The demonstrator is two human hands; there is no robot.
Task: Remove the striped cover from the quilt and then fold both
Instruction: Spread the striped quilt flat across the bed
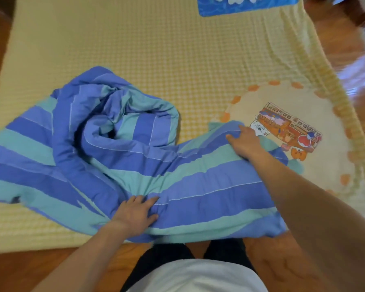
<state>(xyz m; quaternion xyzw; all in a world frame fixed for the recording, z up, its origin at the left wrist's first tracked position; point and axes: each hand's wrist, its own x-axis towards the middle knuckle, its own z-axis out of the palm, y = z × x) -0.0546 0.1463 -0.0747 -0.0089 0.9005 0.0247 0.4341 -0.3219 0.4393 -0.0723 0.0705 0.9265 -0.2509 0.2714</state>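
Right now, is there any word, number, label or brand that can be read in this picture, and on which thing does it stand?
No text can be read.
Round cushion: a cartoon print with rows of small marks that may be signs, too small and blurred to read.
Blue cloth at the far edge of the bed: white shapes, cut off, not readable as letters.
Striped cover: stripes only, no lettering.
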